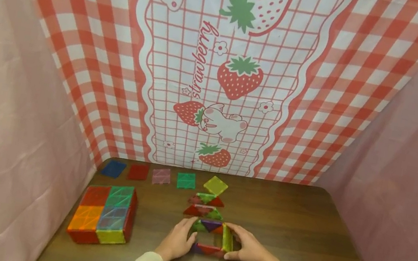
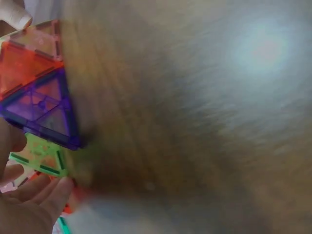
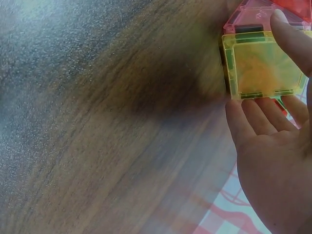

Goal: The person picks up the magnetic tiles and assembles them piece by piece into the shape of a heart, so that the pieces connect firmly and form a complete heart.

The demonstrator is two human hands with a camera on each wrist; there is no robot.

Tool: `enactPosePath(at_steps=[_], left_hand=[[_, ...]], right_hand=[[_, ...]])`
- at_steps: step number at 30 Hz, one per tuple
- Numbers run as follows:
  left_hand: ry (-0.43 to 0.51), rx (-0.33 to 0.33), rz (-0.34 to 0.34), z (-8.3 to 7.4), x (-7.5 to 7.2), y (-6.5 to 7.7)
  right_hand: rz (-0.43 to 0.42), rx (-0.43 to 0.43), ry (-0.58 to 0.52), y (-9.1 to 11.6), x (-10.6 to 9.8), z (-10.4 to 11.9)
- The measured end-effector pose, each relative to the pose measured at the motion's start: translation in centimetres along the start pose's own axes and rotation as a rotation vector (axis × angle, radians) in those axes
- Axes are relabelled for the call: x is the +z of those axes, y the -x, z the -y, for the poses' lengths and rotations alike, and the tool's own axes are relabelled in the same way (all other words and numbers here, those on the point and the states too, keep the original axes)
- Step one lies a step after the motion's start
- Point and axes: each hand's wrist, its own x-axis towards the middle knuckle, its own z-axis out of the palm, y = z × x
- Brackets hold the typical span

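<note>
Between the hands stands a low frame of magnetic tiles. Its far side has green, orange and purple triangles [image 1: 211,225]. Along the near side run a purple triangle [image 2: 41,105], an orange-red one [image 2: 24,68] and a pink one [image 3: 248,18]. A yellow square tile [image 3: 263,66] stands upright at the right end. My left hand [image 1: 178,240] grips the left end, thumb near the purple triangle and fingertips at a green triangle [image 2: 41,153]. My right hand [image 1: 251,248] holds the yellow tile's end, thumb in front and fingers at the far edge.
Two triangle strips [image 1: 204,212] [image 1: 207,200] stand behind the frame. Blue [image 1: 114,169], red [image 1: 138,172], pink [image 1: 161,176], green [image 1: 186,180] and yellow [image 1: 216,185] squares lie along the back. A multicoloured tile box [image 1: 90,217] sits left. Checked cloth [image 1: 224,161] hangs behind the table.
</note>
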Motion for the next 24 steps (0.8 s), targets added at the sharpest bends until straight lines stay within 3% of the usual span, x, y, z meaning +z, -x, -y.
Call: enactPosePath(at_steps=[6, 17, 22, 24], left_hand=[[0.022, -0.048, 0.054, -0.5, 0.7, 0.3], [-0.024, -0.019, 0.117, -2.7, 2.5, -0.2], [-0.046, -0.006, 0.106, -3.5, 3.0, -0.4], [-0.053, 0.018, 0.048, -3.5, 3.2, -0.2]], right_hand=[[0.016, 0.008, -0.052, 0.4, -0.5, -0.5], [-0.012, 0.030, -0.085, 2.9, -2.2, -1.7], [-0.010, 0.036, -0.103, 3.7, -2.6, -2.2], [-0.008, 0.034, -0.115, 3.9, -2.5, -2.3]])
